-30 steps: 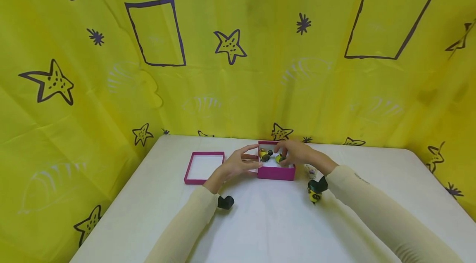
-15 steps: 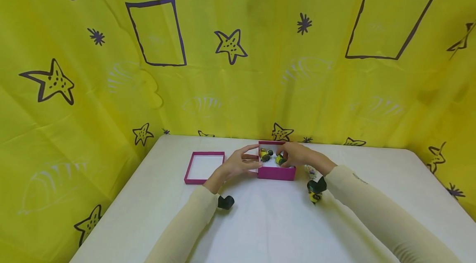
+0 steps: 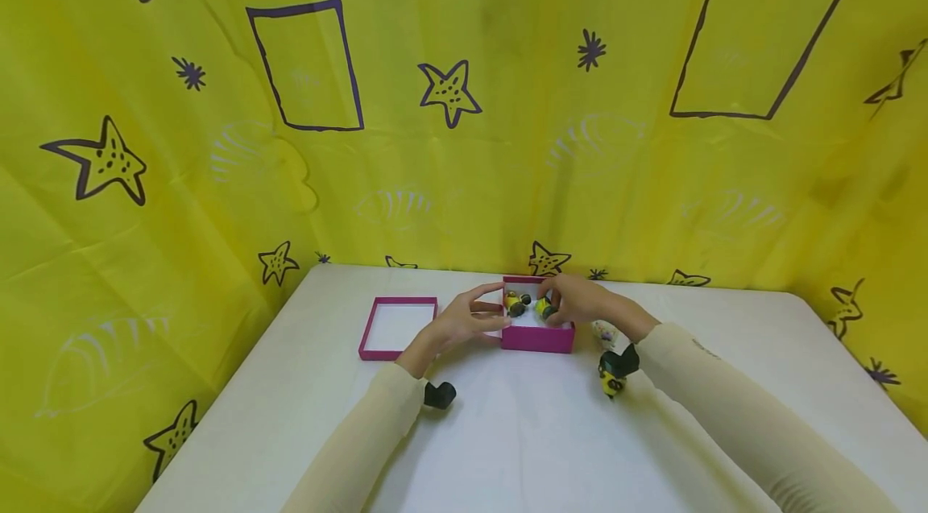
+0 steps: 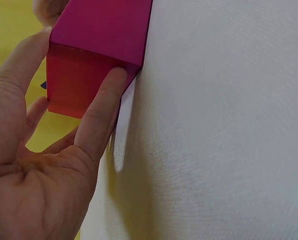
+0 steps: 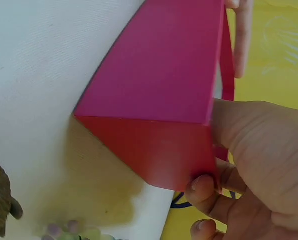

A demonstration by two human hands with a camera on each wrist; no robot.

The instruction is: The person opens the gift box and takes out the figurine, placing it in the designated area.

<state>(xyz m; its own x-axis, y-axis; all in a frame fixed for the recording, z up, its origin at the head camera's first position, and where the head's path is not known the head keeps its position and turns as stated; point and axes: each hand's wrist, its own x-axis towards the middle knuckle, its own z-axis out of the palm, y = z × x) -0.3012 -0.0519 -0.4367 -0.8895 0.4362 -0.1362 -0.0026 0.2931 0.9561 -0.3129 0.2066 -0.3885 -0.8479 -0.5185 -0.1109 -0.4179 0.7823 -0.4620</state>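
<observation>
A pink box [image 3: 536,339] stands without its cover at the back of the table, white inside. My left hand [image 3: 464,320] spreads its fingers at the box's left side, the fingertips touching its wall and edge in the left wrist view. With thumb and finger inside the box, my right hand [image 3: 576,299] pinches a small yellow-and-dark toy figure [image 3: 543,308]. Other fingertips of that hand rest outside the red-lit end wall [image 5: 154,147]. A second yellow-and-dark toy figure [image 3: 516,304] lies in the left part of the box.
The pink-rimmed lid [image 3: 377,355] lies white side up, left of the box. Another yellow-and-black toy figure [image 3: 611,384] lies below the right wrist, near a small multicoloured thing [image 3: 605,333]. A yellow patterned curtain [image 3: 507,175] hangs behind the white table [image 3: 522,432].
My right fingers and the toy figure between them shift slightly within the box. The box and my left hand stay nearly where they were.
</observation>
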